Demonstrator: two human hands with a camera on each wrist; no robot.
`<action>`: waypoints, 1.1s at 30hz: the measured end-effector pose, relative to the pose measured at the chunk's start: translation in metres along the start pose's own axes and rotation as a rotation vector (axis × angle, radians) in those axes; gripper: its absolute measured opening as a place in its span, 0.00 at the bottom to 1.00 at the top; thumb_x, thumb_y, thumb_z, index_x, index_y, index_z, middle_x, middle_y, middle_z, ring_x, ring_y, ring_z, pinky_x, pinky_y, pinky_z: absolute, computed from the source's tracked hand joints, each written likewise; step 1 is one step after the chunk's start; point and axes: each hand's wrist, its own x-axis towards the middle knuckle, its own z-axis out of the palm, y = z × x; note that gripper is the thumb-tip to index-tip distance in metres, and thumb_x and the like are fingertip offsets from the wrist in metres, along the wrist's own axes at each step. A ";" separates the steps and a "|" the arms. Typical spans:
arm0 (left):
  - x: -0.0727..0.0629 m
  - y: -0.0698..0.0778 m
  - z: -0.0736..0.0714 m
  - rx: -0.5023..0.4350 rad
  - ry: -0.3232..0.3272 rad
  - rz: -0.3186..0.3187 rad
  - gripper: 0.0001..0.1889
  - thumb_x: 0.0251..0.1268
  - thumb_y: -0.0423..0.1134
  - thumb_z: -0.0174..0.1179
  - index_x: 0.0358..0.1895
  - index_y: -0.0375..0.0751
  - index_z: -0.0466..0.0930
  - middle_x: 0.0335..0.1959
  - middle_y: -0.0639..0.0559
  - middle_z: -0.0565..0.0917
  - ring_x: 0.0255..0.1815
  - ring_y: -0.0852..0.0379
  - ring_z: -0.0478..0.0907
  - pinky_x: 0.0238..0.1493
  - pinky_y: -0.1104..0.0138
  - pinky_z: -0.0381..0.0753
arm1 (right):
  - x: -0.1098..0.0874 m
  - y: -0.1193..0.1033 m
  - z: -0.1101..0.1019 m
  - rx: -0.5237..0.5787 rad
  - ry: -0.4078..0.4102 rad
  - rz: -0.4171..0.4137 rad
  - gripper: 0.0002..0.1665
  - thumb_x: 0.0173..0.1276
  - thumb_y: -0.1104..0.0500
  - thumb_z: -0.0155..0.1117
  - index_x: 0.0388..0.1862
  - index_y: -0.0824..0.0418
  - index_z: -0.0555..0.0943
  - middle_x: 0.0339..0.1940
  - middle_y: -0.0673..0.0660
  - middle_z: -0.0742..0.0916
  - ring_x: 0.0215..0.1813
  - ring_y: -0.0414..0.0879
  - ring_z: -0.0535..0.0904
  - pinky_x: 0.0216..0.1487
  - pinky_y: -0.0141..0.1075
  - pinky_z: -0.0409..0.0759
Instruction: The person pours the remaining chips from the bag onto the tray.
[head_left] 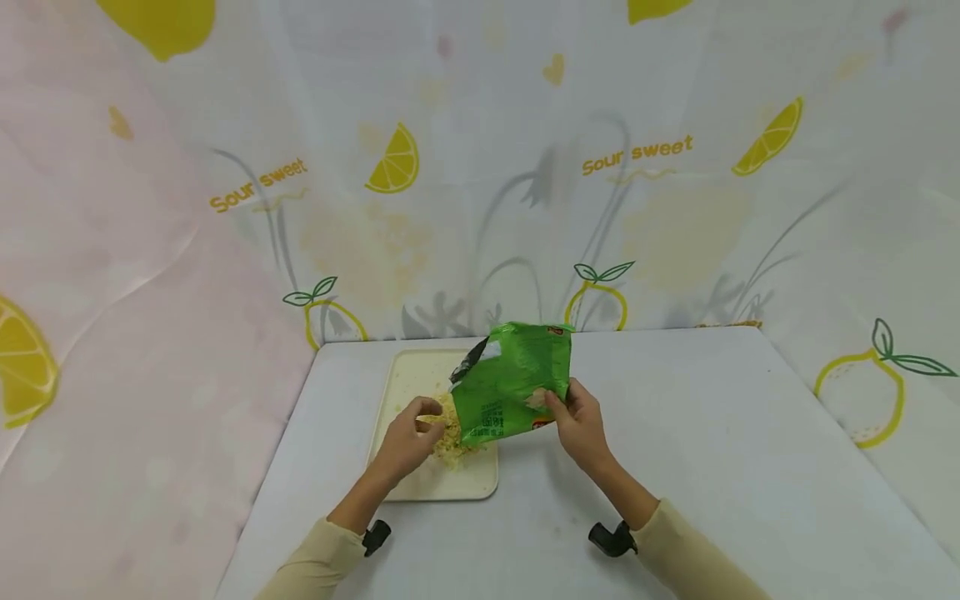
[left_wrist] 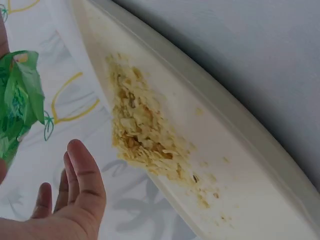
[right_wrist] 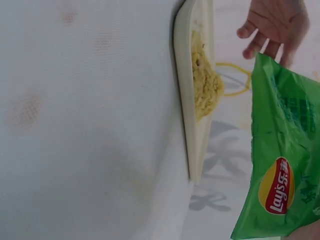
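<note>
A green Lay's chip bag (head_left: 513, 379), torn at its upper left corner, hangs over the right side of a cream tray (head_left: 480, 487). My right hand (head_left: 583, 423) pinches the bag near its lower right edge, thumb on the near face. Crushed chips (left_wrist: 145, 125) lie heaped on the tray, with loose crumbs around the pile. My left hand (head_left: 408, 437) hovers above the tray, left of the bag and apart from it. Its fingers are relaxed and hold nothing, as the left wrist view also shows. The bag's inside is hidden.
The tray lies on the left part of a white table (head_left: 675, 450). Behind the table hangs a pale cloth backdrop (head_left: 480, 208) printed with lemons. A dark wrist camera (head_left: 611, 540) sits on the right wrist, another (head_left: 377, 536) on the left.
</note>
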 end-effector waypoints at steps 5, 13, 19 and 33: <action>0.001 0.016 0.009 -0.181 -0.217 0.029 0.40 0.74 0.47 0.56 0.80 0.44 0.44 0.77 0.33 0.57 0.71 0.32 0.66 0.54 0.48 0.82 | 0.004 -0.009 -0.003 0.087 -0.042 -0.013 0.19 0.78 0.65 0.51 0.62 0.75 0.69 0.44 0.55 0.83 0.45 0.35 0.80 0.44 0.28 0.80; 0.004 0.029 0.015 -0.170 -0.105 0.163 0.24 0.71 0.39 0.60 0.66 0.42 0.67 0.57 0.42 0.77 0.58 0.45 0.78 0.46 0.59 0.84 | 0.004 -0.021 0.009 0.015 -0.036 -0.122 0.15 0.78 0.65 0.50 0.57 0.75 0.69 0.42 0.58 0.80 0.41 0.34 0.76 0.39 0.28 0.76; 0.006 0.028 0.024 -0.214 -0.099 0.198 0.24 0.77 0.40 0.53 0.70 0.43 0.57 0.60 0.39 0.71 0.63 0.44 0.72 0.50 0.56 0.83 | 0.003 -0.017 0.007 0.016 -0.136 -0.119 0.21 0.80 0.66 0.45 0.68 0.70 0.60 0.57 0.66 0.78 0.59 0.35 0.77 0.55 0.27 0.79; 0.004 0.031 0.041 -0.192 -0.216 0.277 0.25 0.80 0.45 0.46 0.74 0.46 0.55 0.66 0.38 0.71 0.58 0.46 0.76 0.50 0.48 0.82 | -0.009 -0.027 -0.010 0.072 -0.078 -0.227 0.19 0.78 0.71 0.45 0.65 0.71 0.63 0.50 0.51 0.81 0.54 0.37 0.81 0.52 0.29 0.81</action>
